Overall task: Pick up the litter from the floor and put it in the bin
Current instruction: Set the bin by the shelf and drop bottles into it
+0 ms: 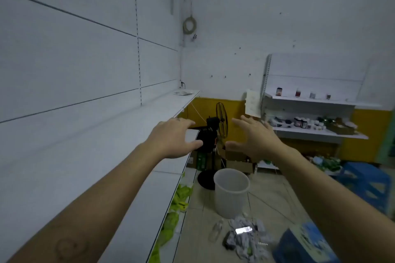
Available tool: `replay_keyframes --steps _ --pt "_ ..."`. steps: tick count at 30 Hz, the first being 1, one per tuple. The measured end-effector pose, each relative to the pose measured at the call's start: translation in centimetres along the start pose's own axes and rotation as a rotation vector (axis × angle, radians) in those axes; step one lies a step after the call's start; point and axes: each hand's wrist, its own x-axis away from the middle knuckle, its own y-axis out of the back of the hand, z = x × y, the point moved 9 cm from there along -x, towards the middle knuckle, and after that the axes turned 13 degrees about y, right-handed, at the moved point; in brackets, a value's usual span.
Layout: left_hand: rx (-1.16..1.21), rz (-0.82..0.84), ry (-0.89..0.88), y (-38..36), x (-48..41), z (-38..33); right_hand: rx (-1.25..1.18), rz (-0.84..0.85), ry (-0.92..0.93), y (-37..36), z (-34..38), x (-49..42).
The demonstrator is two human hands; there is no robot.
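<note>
Both hands raised at shelf height, empty, fingers spread: left hand, right hand. Litter heaped on floor, well below and nearer than both hands, slightly right. Bin upright just beyond heap. Right hand judged marginally nearer; downward reach required.

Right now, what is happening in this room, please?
A person holds both hands out in front, the left hand and right hand open and empty. On the floor below stands a white bin, and a pile of crumpled paper litter lies in front of it, not yet picked up.
</note>
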Motion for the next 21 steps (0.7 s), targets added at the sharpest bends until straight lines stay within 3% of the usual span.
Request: replay_keyframes --steps 6,21 --pt "0.024 0.063 -0.012 -4.9 -2.8 -1.3 0.024 0.032 -0.042 -3.1 -3.7 -0.3" --pt "0.009 0.232 -0.061 -21.2 -16.4 -14.3 -0.03 0.064 -0.208 -11.5 -26.3 -2.5"
